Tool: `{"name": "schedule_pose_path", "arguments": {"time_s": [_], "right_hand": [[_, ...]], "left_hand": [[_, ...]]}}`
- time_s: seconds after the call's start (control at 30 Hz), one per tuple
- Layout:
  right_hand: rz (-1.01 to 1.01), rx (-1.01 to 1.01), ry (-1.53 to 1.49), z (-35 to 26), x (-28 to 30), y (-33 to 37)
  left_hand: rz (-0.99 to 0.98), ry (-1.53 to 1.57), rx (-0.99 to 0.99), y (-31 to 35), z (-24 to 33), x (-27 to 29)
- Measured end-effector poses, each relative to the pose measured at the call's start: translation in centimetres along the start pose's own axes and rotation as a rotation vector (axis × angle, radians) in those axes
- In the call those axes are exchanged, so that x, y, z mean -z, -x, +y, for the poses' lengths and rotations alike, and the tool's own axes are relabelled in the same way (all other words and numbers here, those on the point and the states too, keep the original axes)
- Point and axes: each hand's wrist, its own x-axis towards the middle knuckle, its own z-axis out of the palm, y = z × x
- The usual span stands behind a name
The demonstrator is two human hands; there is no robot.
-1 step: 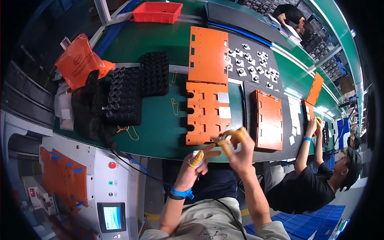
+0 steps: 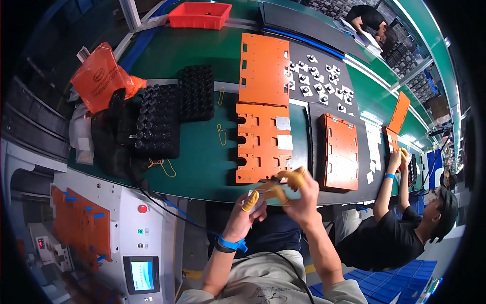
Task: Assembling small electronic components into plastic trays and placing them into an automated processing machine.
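Curled fingers show on our left hand [image 2: 248, 209] and right hand [image 2: 302, 199], both wearing yellow finger covers [image 2: 250, 201], but blur keeps us from telling whether either one grips anything. From the head view, we have them close together at the near edge of the orange tray [image 2: 266, 133], which lies on the green table [image 2: 202, 152] bearing pale square plates [image 2: 284, 142] toward its right side. We judge this close two-handed fingertip work; the next move calls for steadiness.
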Motion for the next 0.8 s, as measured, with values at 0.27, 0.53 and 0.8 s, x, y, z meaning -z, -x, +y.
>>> {"name": "schedule_pose_path", "arguments": {"time_s": [0.27, 0.53, 0.8], "right_hand": [[0.096, 0.255, 0.042, -0.9, -0.8, 0.6], [0.076, 0.279, 0.006, -0.5, 0.0, 2.0], [-0.136, 0.096, -0.412, -0.4, 2.3, 2.1]], "left_hand": [[0.044, -0.055, -0.159, 0.1, 1.0, -1.4], [-0.026, -0.382, -0.567, 0.5, 0.9, -2.8], [-0.069, -0.705, -0.691, 1.2, 2.2, -3.3]]}}
